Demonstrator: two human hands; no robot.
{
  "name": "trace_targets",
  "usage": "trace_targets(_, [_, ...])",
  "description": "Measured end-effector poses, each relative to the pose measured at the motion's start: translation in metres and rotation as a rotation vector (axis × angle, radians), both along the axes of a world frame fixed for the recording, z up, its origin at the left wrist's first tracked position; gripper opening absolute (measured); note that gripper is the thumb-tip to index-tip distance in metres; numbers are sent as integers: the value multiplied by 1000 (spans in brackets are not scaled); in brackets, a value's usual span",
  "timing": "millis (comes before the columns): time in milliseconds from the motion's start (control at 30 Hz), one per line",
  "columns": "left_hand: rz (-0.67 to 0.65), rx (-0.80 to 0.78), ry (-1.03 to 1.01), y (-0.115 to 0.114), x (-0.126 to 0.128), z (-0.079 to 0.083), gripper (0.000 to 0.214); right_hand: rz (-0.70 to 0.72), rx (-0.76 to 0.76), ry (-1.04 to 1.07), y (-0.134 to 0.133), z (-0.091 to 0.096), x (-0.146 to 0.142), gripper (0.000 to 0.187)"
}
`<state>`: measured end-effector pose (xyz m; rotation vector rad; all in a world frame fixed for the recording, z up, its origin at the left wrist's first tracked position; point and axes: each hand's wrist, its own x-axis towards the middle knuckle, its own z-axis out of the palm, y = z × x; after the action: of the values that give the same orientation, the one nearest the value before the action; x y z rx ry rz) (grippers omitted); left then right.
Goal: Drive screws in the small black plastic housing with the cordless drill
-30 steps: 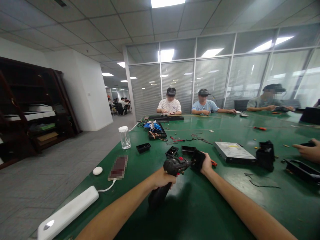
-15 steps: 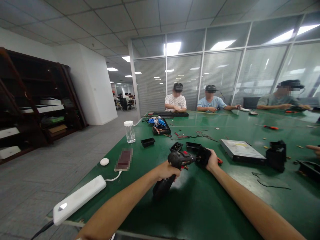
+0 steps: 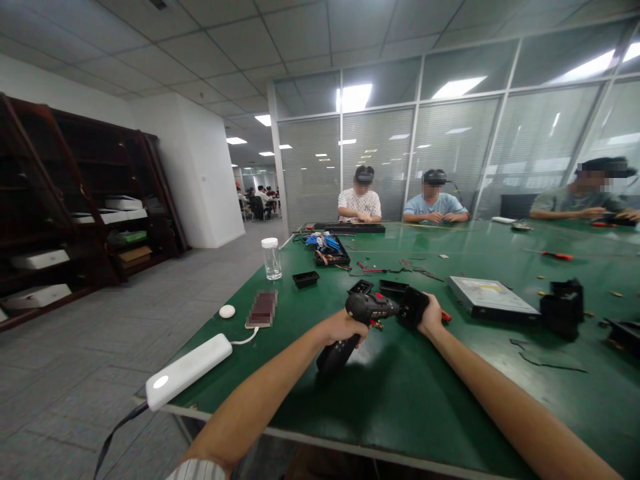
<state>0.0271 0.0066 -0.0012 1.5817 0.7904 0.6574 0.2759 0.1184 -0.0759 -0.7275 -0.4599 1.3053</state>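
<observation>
My left hand (image 3: 343, 328) is wrapped round the grip of a black cordless power screwdriver (image 3: 353, 325) with red trim, held just above the green table (image 3: 400, 400). Its nose points right into a small black plastic part (image 3: 414, 306). My right hand (image 3: 431, 316) is closed on that black part and steadies it against the tool's tip. Something red (image 3: 445, 317) shows just beyond my right hand. Two open black plastic housings (image 3: 361, 287) lie directly behind the tool.
A silver optical drive (image 3: 493, 299) and a black block (image 3: 563, 308) lie to the right. On the left are a white power strip (image 3: 187, 370), a phone (image 3: 263, 309), a white puck (image 3: 227, 311) and a clear jar (image 3: 271, 259). Three people sit at the far edge.
The view has swung left and pulled back, so the table's near-left edge and floor show more. Both hands keep the same hold on tool and part. The other person's hand at right has left view.
</observation>
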Motion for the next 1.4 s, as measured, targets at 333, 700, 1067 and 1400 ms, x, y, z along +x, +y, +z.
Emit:
trace_targets(333, [3,3,-15,3,2,0,9,-63,36,2,4,-4,1,9])
trace_targets(700, [2,-31,-18,4,1,2,9,-45,28,-5,5,-6,5,10])
trace_targets(1067, [-13,-57,-19,7,4,2,7,-27,6,-14,10,-11,10,16])
trace_targets(1400, [14,-103,4,14,3,5,8,-48,38,-7,9,-7,9,12])
